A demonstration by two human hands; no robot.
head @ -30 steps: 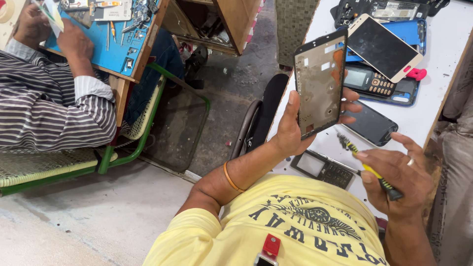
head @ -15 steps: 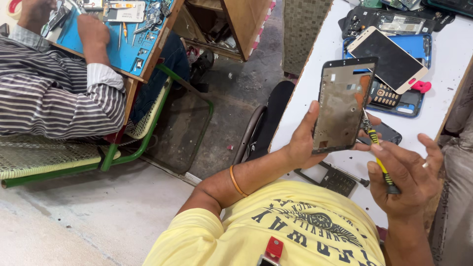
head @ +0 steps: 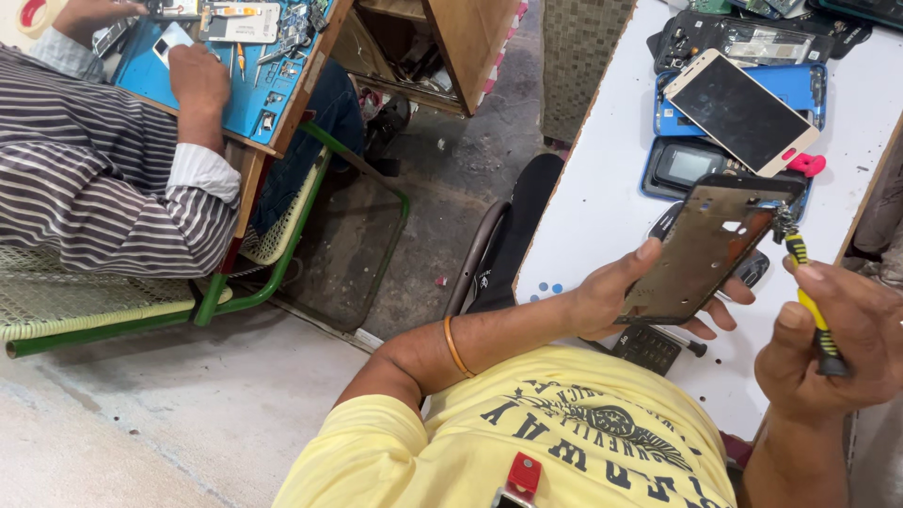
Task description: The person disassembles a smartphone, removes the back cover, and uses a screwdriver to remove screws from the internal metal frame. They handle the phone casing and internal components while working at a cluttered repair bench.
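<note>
At far left, a co-worker in a striped shirt [head: 89, 179] sits on a green chair [head: 282, 254], one hand [head: 199, 77] resting on a blue mat [head: 246, 89] strewn with small tools and phone parts. At centre, bare concrete floor [head: 141, 414] separates the two work areas. Right of centre, the left hand [head: 625, 296], an orange bangle [head: 455, 346] on its wrist, grips a phone frame [head: 717, 249] from below, thumb along its near edge, holding it tilted above the white worktop [head: 611, 188]. Behind the phone frame, a white-edged phone [head: 738, 111] lies on a blue tray [head: 809, 89]. At far right, the right hand [head: 832, 343] is clenched around a yellow-and-black screwdriver [head: 811, 306], whose tip touches the phone frame's upper right corner.
</note>
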